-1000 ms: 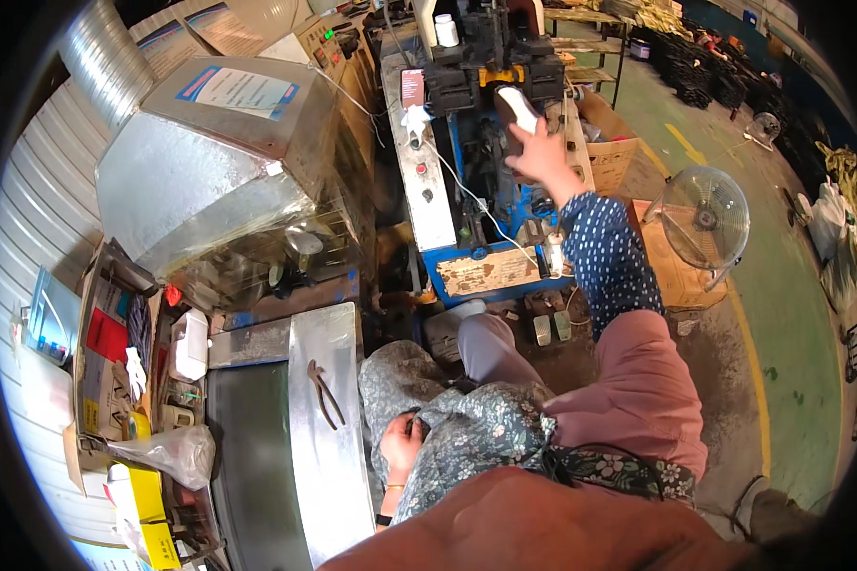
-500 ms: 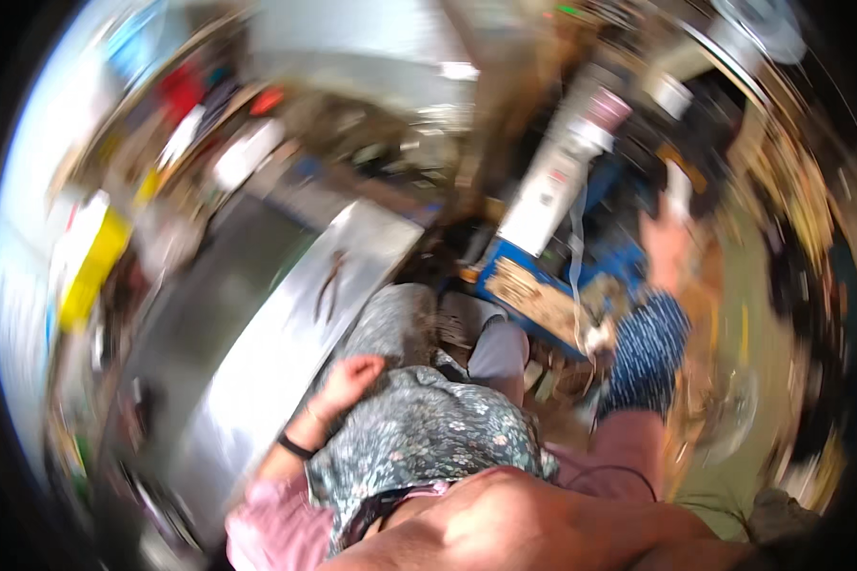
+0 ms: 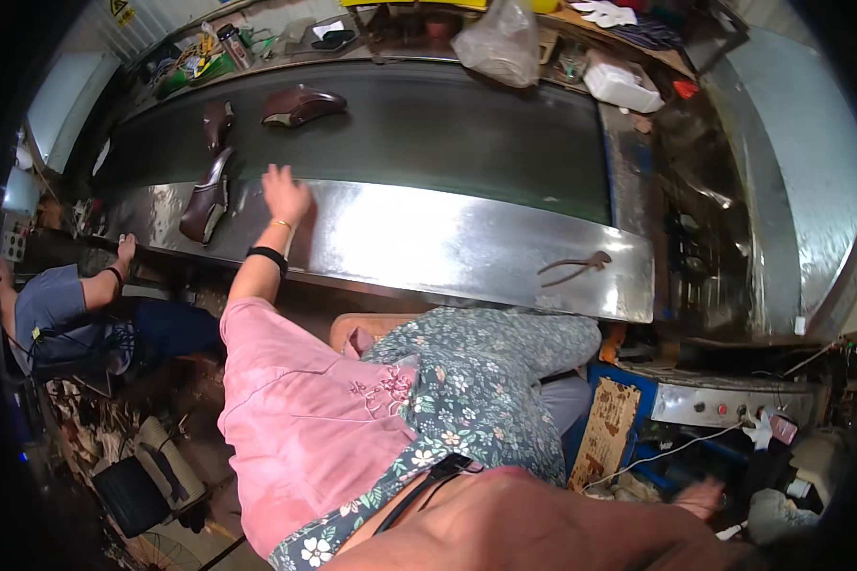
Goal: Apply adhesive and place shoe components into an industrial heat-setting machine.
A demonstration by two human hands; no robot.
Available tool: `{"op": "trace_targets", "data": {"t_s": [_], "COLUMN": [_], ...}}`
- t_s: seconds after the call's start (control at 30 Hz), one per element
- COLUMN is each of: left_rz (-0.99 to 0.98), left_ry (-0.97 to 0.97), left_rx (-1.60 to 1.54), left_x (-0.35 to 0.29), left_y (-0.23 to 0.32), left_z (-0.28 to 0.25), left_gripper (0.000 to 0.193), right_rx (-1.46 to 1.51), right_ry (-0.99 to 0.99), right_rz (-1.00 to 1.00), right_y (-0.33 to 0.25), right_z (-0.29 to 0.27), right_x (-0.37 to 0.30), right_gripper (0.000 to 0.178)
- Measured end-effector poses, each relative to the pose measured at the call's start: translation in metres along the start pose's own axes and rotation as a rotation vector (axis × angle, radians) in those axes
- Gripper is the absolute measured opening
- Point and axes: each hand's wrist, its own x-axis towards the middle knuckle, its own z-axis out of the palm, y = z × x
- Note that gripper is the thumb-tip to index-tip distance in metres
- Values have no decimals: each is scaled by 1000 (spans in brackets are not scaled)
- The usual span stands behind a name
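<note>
My left hand (image 3: 286, 195) reaches over the shiny metal ledge (image 3: 381, 228) at the near side of a dark conveyor belt (image 3: 467, 143). It is open and holds nothing, its fingers stretched toward the belt. Left of it, a dark brown leather shoe (image 3: 205, 202) lies across the ledge and belt edge. Two more brown shoes, one small-looking on end (image 3: 217, 124) and one on its side (image 3: 305, 105), are on the belt beyond. My right hand (image 3: 700, 497) hangs low at the right near a blue machine, smeared by motion; its fingers are unclear. Metal pincers (image 3: 576, 268) rest on the ledge's right part.
A co-worker (image 3: 62, 314) sits at the left, one hand on the ledge. At the right stands the blue machine (image 3: 624, 381) with a control panel (image 3: 724, 407) and a white cable. A plastic bag (image 3: 500, 43) and a white box (image 3: 624, 84) stand behind the belt.
The view has swung left, bringing the shoes and co-worker into sight. My left hand has gone from my lap out over the ledge. My right hand has dropped toward the lower right.
</note>
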Motion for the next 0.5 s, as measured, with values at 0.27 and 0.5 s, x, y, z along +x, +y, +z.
{"op": "trace_targets", "data": {"t_s": [0.27, 0.5], "left_rz": [36, 616], "left_ry": [-65, -321], "left_rx": [261, -313], "left_x": [87, 162], "left_y": [-48, 216], "left_z": [-72, 31], "left_gripper": [56, 60], "right_rx": [187, -87], "right_ry": [-290, -368], "right_rz": [307, 236], "right_y": [-298, -339], "right_z": [227, 270], "right_x": [-171, -174], "right_gripper": [35, 29]}}
